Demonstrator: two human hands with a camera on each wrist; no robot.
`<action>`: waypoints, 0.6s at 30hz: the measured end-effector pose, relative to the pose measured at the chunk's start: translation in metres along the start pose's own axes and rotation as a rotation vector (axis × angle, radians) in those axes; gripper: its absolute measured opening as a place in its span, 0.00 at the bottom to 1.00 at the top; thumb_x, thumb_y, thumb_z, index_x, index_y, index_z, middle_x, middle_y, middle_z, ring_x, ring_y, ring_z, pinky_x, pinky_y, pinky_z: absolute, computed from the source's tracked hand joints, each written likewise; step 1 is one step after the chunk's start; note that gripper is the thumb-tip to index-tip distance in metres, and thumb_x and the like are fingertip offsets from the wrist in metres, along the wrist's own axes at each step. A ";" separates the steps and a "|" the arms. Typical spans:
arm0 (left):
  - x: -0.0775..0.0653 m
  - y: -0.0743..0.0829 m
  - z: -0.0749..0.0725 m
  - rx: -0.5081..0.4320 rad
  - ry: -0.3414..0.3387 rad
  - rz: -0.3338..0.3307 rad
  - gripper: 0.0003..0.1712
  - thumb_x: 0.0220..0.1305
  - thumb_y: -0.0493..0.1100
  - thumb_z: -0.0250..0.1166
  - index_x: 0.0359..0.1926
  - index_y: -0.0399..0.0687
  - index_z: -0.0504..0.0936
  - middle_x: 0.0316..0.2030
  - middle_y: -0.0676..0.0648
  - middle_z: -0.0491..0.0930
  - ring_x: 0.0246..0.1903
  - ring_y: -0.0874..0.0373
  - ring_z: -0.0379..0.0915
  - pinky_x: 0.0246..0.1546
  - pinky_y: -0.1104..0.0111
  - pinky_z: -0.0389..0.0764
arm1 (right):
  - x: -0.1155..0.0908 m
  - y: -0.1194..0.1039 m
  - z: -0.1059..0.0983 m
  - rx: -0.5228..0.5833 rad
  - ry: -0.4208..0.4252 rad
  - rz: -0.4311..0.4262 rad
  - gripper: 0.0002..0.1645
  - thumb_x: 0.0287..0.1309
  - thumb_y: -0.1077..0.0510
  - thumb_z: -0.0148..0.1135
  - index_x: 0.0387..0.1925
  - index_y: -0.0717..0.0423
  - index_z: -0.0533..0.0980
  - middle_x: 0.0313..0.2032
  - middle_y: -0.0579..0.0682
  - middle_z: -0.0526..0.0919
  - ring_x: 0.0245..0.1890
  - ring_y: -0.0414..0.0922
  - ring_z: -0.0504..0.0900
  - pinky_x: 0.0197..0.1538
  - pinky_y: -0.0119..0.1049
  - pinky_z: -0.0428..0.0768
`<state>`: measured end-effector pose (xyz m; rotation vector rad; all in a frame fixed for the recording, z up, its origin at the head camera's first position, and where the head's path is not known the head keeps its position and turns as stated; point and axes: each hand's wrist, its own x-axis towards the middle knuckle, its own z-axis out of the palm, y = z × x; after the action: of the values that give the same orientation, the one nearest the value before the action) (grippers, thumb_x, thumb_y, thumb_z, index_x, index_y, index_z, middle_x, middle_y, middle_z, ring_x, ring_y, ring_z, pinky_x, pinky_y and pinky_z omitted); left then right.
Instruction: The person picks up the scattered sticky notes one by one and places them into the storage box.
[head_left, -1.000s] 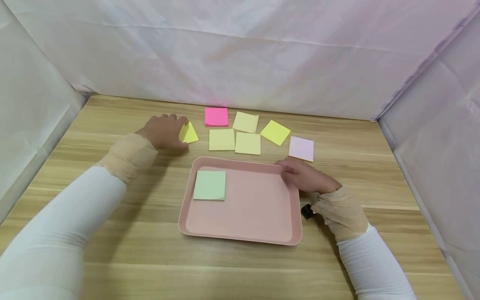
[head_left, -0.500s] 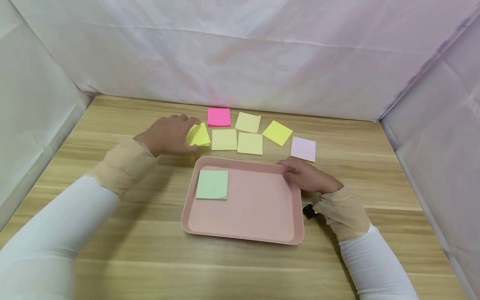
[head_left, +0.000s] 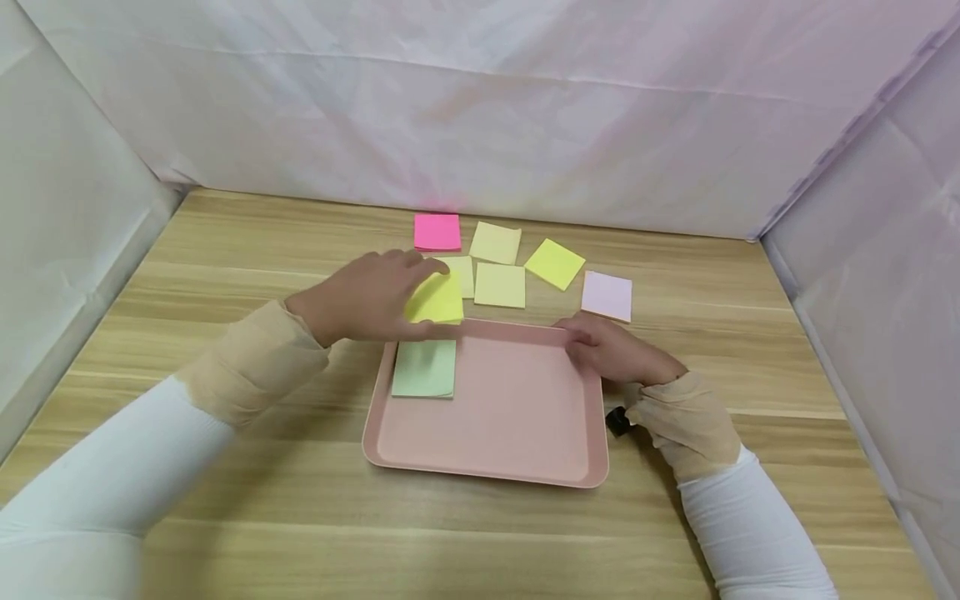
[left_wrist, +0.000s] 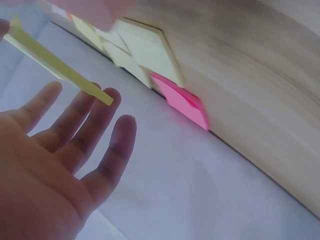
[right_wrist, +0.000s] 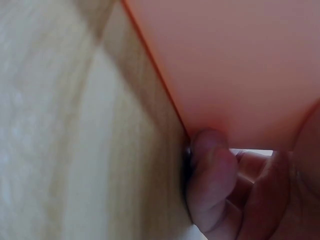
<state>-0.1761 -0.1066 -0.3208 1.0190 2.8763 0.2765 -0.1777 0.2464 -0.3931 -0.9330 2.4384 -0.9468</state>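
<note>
on the wooden table (head_left: 480,533): pink tray (head_left: 517,417), which holds one mint pad (head_left: 423,371), its far right corner gripped by the right hand (head_left: 615,352); yellow pad (head_left: 440,300), which the left hand (head_left: 371,292) pinches, now moved rightward above the tray's far left rim, transfer seemingly under way; six loose pads (head_left: 500,286) beyond.

Sticky notes (head_left: 500,286) behind the tray (head_left: 517,408)

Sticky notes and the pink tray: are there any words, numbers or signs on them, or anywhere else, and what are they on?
None that can be read.
The yellow note in the left hand, the green note and the pink tray show no writing.
The small black thing is too small to tell.
</note>
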 end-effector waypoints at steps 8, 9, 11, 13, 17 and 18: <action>0.000 0.025 0.011 0.011 -0.019 0.144 0.38 0.48 0.60 0.60 0.61 0.52 0.67 0.44 0.49 0.74 0.41 0.56 0.68 0.38 0.55 0.73 | 0.001 0.002 0.000 -0.002 -0.007 -0.021 0.17 0.62 0.70 0.47 0.44 0.52 0.78 0.34 0.52 0.77 0.38 0.46 0.70 0.45 0.46 0.71; 0.000 0.028 0.012 0.008 -0.024 0.159 0.38 0.48 0.60 0.60 0.61 0.52 0.67 0.44 0.49 0.74 0.41 0.56 0.68 0.39 0.55 0.73 | 0.001 0.002 0.000 0.000 -0.007 -0.023 0.17 0.62 0.70 0.47 0.44 0.52 0.78 0.34 0.52 0.77 0.38 0.46 0.70 0.45 0.46 0.71; 0.001 0.034 0.015 0.006 -0.030 0.189 0.37 0.48 0.60 0.60 0.59 0.52 0.68 0.43 0.50 0.74 0.40 0.56 0.68 0.40 0.55 0.73 | 0.001 0.002 0.000 0.006 -0.006 -0.020 0.17 0.62 0.70 0.47 0.44 0.53 0.78 0.34 0.52 0.77 0.38 0.46 0.70 0.45 0.46 0.71; 0.001 0.041 0.018 0.005 -0.039 0.214 0.35 0.48 0.60 0.61 0.57 0.52 0.68 0.42 0.51 0.74 0.40 0.57 0.68 0.41 0.55 0.72 | 0.001 0.003 0.001 0.011 -0.005 -0.015 0.17 0.62 0.70 0.47 0.44 0.53 0.78 0.35 0.53 0.77 0.38 0.46 0.70 0.46 0.46 0.71; 0.003 0.054 0.024 0.013 -0.068 0.256 0.33 0.48 0.61 0.60 0.55 0.53 0.68 0.43 0.52 0.72 0.42 0.58 0.67 0.45 0.56 0.72 | 0.000 0.004 0.001 0.014 0.003 0.001 0.17 0.62 0.70 0.47 0.45 0.53 0.78 0.35 0.54 0.77 0.38 0.47 0.70 0.45 0.47 0.71; 0.004 0.057 0.025 0.012 -0.079 0.261 0.33 0.48 0.61 0.60 0.54 0.54 0.68 0.43 0.52 0.72 0.42 0.58 0.67 0.46 0.57 0.72 | 0.000 0.004 0.001 0.016 0.006 0.003 0.17 0.62 0.70 0.47 0.45 0.54 0.78 0.35 0.55 0.77 0.38 0.47 0.70 0.45 0.47 0.71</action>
<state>-0.1410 -0.0570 -0.3340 1.3766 2.6766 0.2283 -0.1788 0.2477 -0.3964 -0.9223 2.4326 -0.9678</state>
